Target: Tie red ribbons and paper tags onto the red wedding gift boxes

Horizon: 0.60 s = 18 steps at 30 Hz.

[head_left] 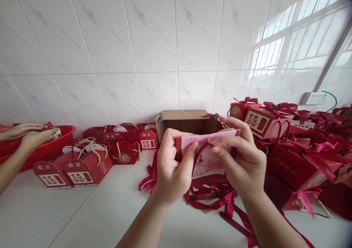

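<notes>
A pink and red card-like piece [202, 163] with a printed figure is held up at the centre. My left hand [176, 163] grips its left side, thumb on the front face. At its upper right, my right hand [240, 154] pinches near a small yellow bit [209, 140] and a dark red ribbon that hangs down the front. Some right fingers are raised behind the top edge. Loose red ribbons [228, 202] lie on the white table [118, 211] below the hands.
An open cardboard box [187, 114] stands behind the hands by the tiled wall. Red gift boxes [82, 171] sit at left, and more [299, 167] are piled at right. Another person's hands [35, 138] work over a red basin [70, 132] at far left.
</notes>
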Each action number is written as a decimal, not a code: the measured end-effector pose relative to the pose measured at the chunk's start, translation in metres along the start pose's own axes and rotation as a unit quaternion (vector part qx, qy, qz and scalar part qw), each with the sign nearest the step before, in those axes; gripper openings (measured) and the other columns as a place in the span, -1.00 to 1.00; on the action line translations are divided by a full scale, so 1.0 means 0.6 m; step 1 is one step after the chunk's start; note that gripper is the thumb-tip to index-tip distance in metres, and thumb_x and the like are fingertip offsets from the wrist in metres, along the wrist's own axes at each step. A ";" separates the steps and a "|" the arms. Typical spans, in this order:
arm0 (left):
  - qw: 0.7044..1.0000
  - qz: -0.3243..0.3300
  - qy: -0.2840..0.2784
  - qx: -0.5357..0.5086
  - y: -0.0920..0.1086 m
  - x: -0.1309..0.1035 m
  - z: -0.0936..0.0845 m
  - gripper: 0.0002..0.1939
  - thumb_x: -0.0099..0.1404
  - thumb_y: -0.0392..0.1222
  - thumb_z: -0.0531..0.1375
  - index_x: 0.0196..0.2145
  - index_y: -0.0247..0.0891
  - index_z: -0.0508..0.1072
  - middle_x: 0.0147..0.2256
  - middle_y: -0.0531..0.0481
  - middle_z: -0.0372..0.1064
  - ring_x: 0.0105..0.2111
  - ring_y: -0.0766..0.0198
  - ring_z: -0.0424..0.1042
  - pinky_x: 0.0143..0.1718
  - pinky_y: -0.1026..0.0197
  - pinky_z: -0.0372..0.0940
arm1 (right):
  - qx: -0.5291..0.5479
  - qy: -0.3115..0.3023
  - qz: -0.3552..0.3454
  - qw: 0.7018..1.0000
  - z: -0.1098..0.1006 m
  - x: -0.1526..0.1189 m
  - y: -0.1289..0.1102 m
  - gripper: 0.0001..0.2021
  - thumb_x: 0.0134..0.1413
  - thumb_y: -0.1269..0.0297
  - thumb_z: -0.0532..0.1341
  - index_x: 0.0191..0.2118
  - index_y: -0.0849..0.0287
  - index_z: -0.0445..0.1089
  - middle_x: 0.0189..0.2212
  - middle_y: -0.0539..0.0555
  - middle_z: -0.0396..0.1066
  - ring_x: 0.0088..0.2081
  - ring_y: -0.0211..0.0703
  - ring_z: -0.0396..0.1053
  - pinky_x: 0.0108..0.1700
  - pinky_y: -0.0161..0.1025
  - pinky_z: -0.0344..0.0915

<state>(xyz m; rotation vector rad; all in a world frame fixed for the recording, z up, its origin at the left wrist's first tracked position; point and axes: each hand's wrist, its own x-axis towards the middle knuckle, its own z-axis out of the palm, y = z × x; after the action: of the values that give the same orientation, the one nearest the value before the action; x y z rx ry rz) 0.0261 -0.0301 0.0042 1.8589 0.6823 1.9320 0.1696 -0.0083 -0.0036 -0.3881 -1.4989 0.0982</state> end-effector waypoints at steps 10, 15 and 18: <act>0.990 0.081 -0.106 -0.048 -0.023 -0.001 -0.005 -0.77 0.29 -0.37 0.20 -0.14 -0.17 0.28 -0.16 -0.07 0.46 -0.16 0.19 0.49 -0.22 0.18 0.42 | 0.073 0.042 0.051 0.995 -0.003 0.001 0.008 -0.66 -0.04 0.44 0.37 -0.15 0.08 0.29 -0.32 0.00 0.41 -0.31 -0.15 0.42 -0.30 -0.19 0.40; 0.991 0.089 -0.097 0.016 -0.026 0.009 -0.010 -0.19 -0.07 -0.15 0.48 0.07 -0.08 0.17 -0.01 -0.10 0.30 -0.08 0.14 0.43 -0.11 0.13 0.41 | 0.021 0.082 0.057 0.995 -0.016 0.005 0.014 -0.75 -0.04 0.43 0.38 -0.33 0.12 0.28 -0.42 -0.02 0.31 -0.38 -0.21 0.32 -0.39 -0.26 0.30; 0.989 0.131 -0.050 0.039 -0.024 0.019 -0.024 -0.55 0.12 -0.21 0.38 -0.06 -0.15 0.35 -0.09 -0.08 0.35 -0.14 0.20 0.43 -0.17 0.17 0.40 | 0.013 0.076 0.038 0.996 -0.022 0.009 0.016 -0.74 -0.05 0.47 0.37 -0.32 0.12 0.27 -0.42 -0.02 0.32 -0.38 -0.21 0.32 -0.37 -0.26 0.29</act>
<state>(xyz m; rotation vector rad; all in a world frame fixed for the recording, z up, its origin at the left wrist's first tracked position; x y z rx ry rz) 0.0104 -0.0131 0.0052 2.1712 0.5087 1.9758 0.1845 -0.0003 -0.0014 -0.4223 -1.3317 0.1459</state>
